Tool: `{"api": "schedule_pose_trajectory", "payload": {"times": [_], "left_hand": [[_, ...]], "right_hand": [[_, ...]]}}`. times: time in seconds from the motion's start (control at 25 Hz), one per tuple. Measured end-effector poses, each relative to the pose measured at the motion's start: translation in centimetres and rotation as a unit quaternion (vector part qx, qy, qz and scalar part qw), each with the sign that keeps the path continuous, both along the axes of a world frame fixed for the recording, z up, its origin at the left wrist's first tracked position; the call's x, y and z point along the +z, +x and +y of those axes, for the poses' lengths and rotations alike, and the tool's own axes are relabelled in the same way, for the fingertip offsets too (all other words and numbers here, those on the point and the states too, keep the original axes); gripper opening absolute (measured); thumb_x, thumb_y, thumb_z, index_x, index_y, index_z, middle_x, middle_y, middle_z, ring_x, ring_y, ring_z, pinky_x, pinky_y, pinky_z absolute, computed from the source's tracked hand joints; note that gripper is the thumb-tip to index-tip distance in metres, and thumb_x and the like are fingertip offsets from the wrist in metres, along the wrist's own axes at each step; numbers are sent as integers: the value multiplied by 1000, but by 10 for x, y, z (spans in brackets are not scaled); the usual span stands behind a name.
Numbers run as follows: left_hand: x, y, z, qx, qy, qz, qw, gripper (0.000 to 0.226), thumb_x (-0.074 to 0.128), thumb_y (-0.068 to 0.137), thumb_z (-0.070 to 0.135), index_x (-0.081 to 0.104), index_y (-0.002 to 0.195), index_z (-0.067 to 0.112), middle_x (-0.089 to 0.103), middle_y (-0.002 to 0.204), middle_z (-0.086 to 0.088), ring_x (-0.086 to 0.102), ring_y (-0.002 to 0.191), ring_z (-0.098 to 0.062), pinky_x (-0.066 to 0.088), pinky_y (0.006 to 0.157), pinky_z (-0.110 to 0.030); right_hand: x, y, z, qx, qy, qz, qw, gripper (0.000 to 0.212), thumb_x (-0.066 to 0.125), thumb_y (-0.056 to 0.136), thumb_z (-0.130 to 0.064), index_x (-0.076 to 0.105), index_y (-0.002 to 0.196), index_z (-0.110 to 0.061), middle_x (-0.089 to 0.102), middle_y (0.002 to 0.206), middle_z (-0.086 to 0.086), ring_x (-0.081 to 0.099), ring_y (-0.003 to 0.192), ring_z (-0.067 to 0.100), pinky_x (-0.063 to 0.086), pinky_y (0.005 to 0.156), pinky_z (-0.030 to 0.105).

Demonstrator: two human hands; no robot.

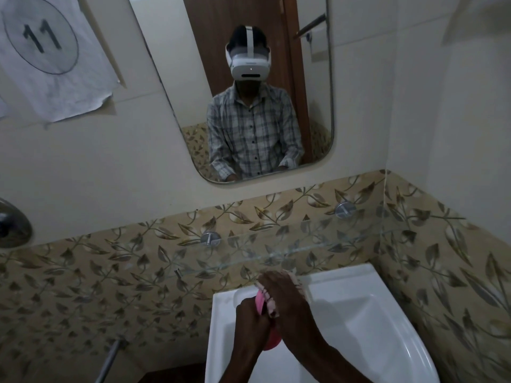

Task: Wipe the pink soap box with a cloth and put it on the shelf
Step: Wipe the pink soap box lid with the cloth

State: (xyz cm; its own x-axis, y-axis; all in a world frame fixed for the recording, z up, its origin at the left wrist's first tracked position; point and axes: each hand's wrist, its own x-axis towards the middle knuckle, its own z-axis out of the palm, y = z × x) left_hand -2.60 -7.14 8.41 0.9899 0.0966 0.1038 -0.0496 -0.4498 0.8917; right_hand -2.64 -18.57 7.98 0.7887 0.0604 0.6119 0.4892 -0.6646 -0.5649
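Observation:
Over the white sink (367,322), my left hand (253,317) grips the pink soap box (260,301) from the left. Only slivers of the box show: a strip between my hands and a rounded end lower down. My right hand (284,297) presses a pale, pink-patterned cloth (270,304) against the box, and the cloth peeks out around my fingers. A glass shelf (304,246) runs along the tiled wall just above and behind my hands, held by two round metal brackets. Nothing stands on it.
A mirror (249,87) hangs above the shelf and reflects a person in a checked shirt wearing a headset. A paper sheet marked 11 (47,51) is taped at top left. A chrome fitting (12,225) juts from the left wall. A metal pipe (109,360) slants at lower left.

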Motion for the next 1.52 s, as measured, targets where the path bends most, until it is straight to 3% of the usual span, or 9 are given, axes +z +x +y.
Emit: {"api": "schedule_pose_trajectory", "payload": {"times": [0.2, 0.36, 0.48, 0.68, 0.84, 0.96, 1.2, 1.4, 1.52], "left_hand": [[-8, 3, 2, 98, -111, -25, 989, 30, 68, 74, 45, 74, 72, 16, 73, 64, -9, 71, 62, -27, 57, 60, -41], [-12, 12, 4, 161, -268, 40, 949, 11, 77, 82, 29, 76, 81, 18, 77, 70, -6, 73, 65, -23, 57, 53, -34], [-15, 16, 9, 189, -295, 66, 934, 23, 75, 83, 28, 71, 89, 7, 75, 71, -5, 68, 70, -26, 52, 57, -31], [-21, 6, -14, 240, -143, 108, 954, 93, 70, 84, 47, 14, 155, 25, 32, 147, -26, 52, 121, -45, 50, 88, -44], [-7, 17, -16, 227, -266, 201, 915, 127, 79, 65, 63, -9, 154, 37, 15, 157, -17, 42, 132, -43, 52, 91, -49], [-12, 20, -14, 228, -252, 175, 924, 106, 66, 73, 70, 6, 154, 36, 28, 153, -26, 49, 126, -43, 47, 92, -48], [-19, 22, 33, 48, -517, 275, 809, 86, 29, 92, 67, 42, 143, -2, 60, 107, -26, 61, 93, -39, 50, 81, -51], [-8, 10, 25, 1, -549, 285, 785, 72, 33, 96, 59, 56, 127, -2, 67, 105, -25, 63, 91, -39, 54, 81, -55], [0, 16, 13, 43, -583, 304, 752, 60, 36, 100, 50, 56, 128, 2, 62, 123, -23, 55, 115, -37, 33, 116, -50]], "right_hand": [[1, -3, 4, -33, 190, 182, 964, 33, 59, 91, -2, 65, 123, -11, 70, 103, -4, 69, 101, 15, 47, 76, 4], [0, -8, 7, -6, 187, 287, 940, 17, 54, 92, -10, 70, 96, -14, 76, 75, 0, 73, 64, 12, 60, 57, 25], [-1, -6, 7, -27, 185, 303, 934, 14, 58, 93, -15, 71, 98, -11, 76, 83, 2, 72, 72, 13, 58, 61, 20], [-12, -17, 17, -87, 201, 248, 944, 22, 59, 98, -18, 60, 119, -20, 67, 113, 2, 69, 99, 19, 56, 74, 19], [-26, -36, 24, -81, 90, 157, 980, 44, 65, 85, 7, 61, 128, 0, 67, 122, 13, 68, 110, 22, 45, 93, 11], [-16, -45, 33, -90, 63, 67, 992, 47, 36, 104, -25, 72, 110, 5, 75, 107, 13, 74, 96, 21, 48, 88, 10], [-20, -15, -14, -52, 296, 262, 917, 22, 64, 93, -4, 71, 113, -9, 74, 103, 3, 71, 95, 20, 48, 66, 7], [4, 7, -16, 5, 95, 127, 987, 42, 61, 87, 10, 61, 125, -6, 66, 117, 6, 60, 105, 13, 45, 88, 12], [-8, -3, 5, 115, -23, 82, 990, 44, 62, 87, 12, 60, 130, 2, 60, 135, 20, 58, 126, 31, 44, 110, 31]]}}
